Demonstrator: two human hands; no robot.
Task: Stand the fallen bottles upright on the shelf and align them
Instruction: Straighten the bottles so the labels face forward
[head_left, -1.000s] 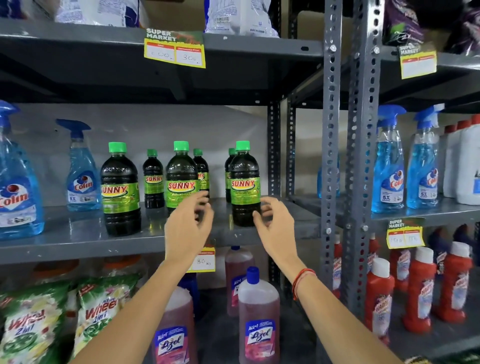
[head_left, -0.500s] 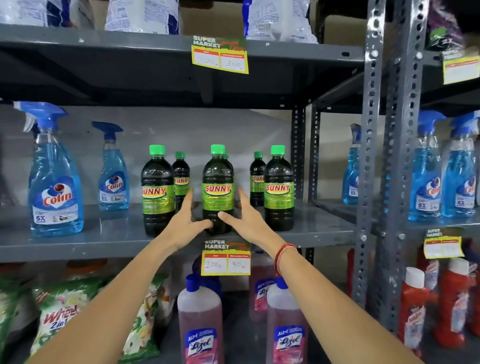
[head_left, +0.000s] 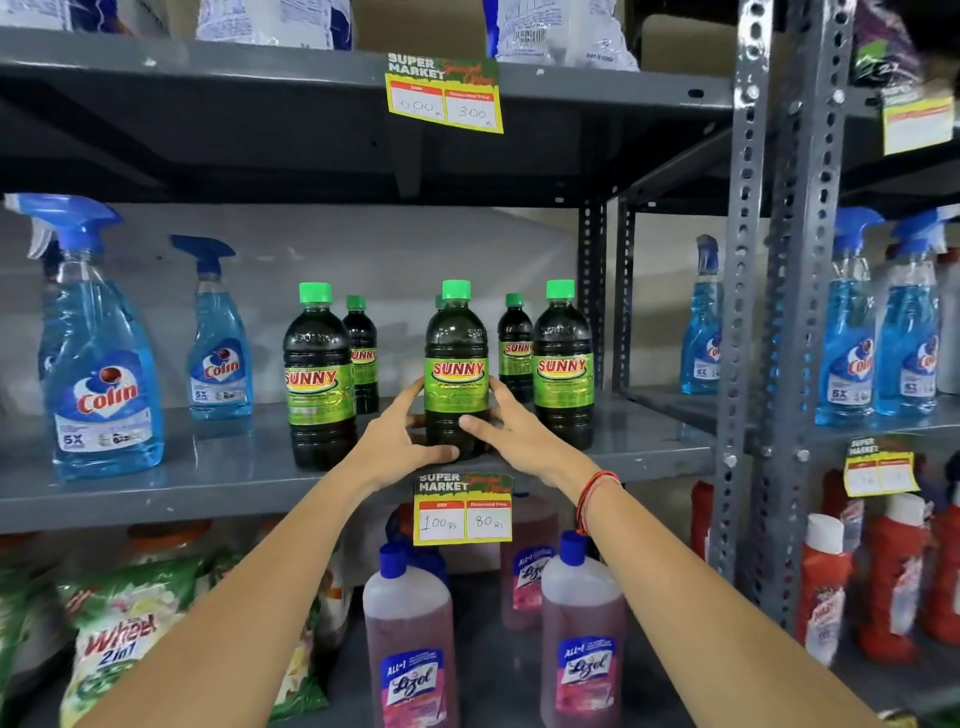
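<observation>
Dark Sunny bottles with green caps stand upright on the grey middle shelf. The front row holds a left bottle, a middle bottle and a right bottle. Smaller-looking ones stand behind, one at back left and one at back right. My left hand and my right hand clasp the lower part of the middle bottle from both sides, near the shelf's front edge. No bottle lies on its side.
Blue Colin spray bottles stand at the shelf's left and on the neighbouring rack. A perforated steel upright divides the racks. A price tag hangs below my hands. Lizol bottles and detergent bags fill the lower shelf.
Both hands moved from the right front bottle to the middle front one and closed around its base. The view shifted left and nearer.
</observation>
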